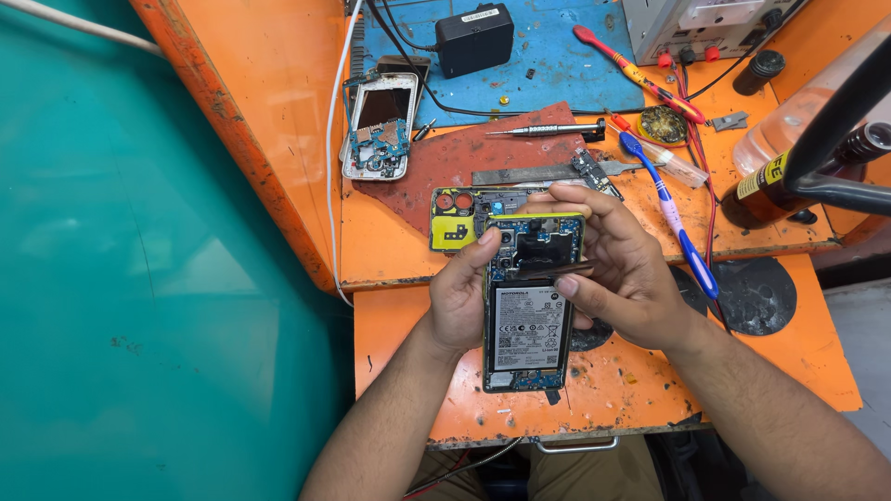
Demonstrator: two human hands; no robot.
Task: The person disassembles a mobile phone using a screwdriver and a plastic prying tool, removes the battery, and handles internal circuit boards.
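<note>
While the left hand (461, 295) gripped the opened smartphone (529, 306) by its edge at centre frame above the orange counter (631, 380), the right hand (620, 269) pinched its upper end, apparently mid-disassembly, so freeing an inner part would call for careful fingertip pressure.

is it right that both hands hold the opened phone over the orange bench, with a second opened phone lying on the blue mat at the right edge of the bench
Not quite. In the head view the left hand and right hand do hold the opened phone over the orange bench, but the second opened phone lies at the left, beside the blue mat, not on it.
</note>
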